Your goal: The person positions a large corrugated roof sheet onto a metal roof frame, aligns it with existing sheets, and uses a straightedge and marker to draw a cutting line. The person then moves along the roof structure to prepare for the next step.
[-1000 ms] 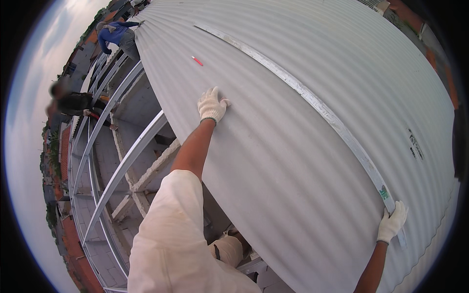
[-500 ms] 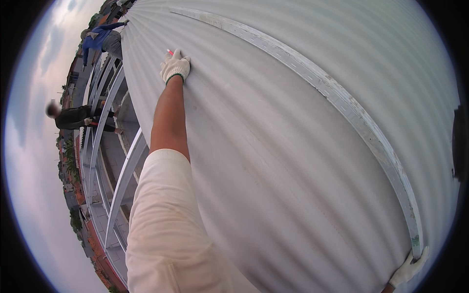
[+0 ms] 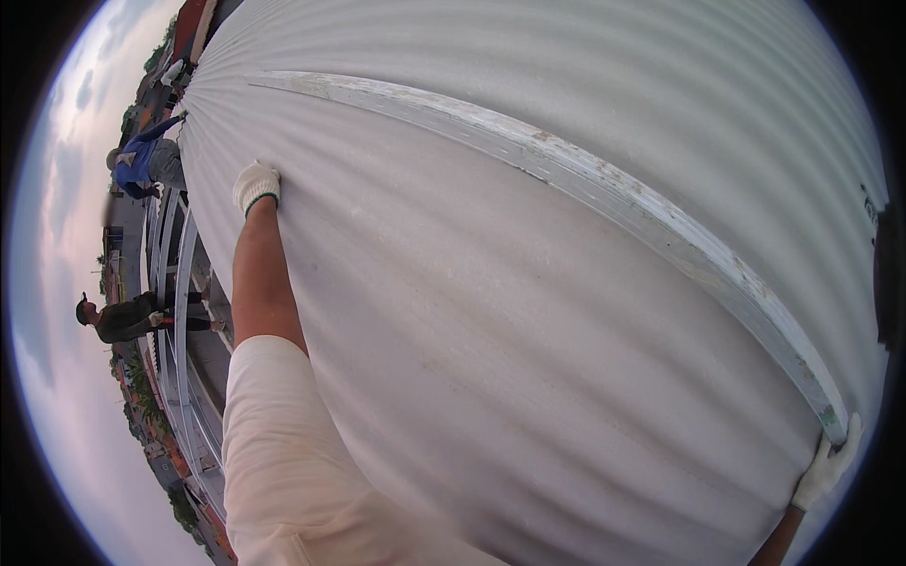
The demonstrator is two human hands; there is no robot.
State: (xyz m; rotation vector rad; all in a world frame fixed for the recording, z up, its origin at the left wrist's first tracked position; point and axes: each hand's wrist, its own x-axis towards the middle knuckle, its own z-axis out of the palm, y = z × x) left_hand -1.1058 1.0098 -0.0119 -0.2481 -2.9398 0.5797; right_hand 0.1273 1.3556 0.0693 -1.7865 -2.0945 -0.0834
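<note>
Corrugated pale grey roofing sheets [image 3: 453, 311] fill most of the head view. My left hand [image 3: 255, 186], in a white knit glove with a green cuff edge, rests on the sheet at arm's length, upper left. It looks closed, its fingers mostly hidden behind the back of the glove; the thin red pen seen in it a moment ago is hidden now. At lower right, my gloved right hand [image 3: 829, 464] grips the near end of a long metal channel bar [image 3: 651, 212]. The scuffed silvery bar lies across the sheets and looks curved in this lens.
Left of the sheet edge are metal roof beams [image 3: 182, 292] over an open drop. A person in dark clothes [image 3: 127, 321] stands among them; another in blue [image 3: 146, 160] is at the far sheet edge. Dark marks [image 3: 869, 203] and a black object [image 3: 889, 274] are far right.
The view has shifted. My left hand now appears farther left and lower, with the red pen out of sight. My right hand and the bar's near end appear higher and farther right.
</note>
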